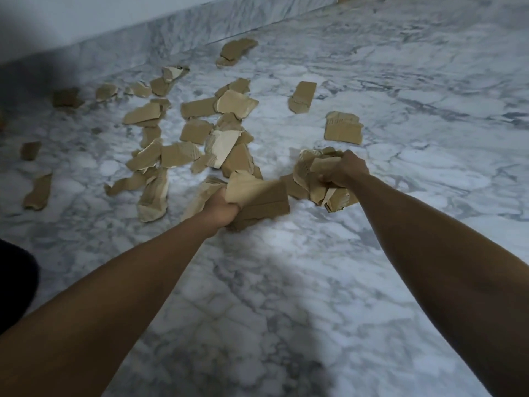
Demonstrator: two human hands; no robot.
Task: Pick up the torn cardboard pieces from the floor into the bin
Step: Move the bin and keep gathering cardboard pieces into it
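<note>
Left hand [221, 207] and right hand [343, 171], each clenched round a cardboard wad [257, 202]: light, stiff, ragged scraps, best gripped bunched mid-sheet.

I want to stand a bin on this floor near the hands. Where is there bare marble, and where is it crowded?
Bare floor lies between the two forearms, on the near side of the left hand and right hand, both gripping cardboard. More bare marble lies right of the right arm. Crowded: the scattered pieces beyond the left hand, up to the wall.
</note>
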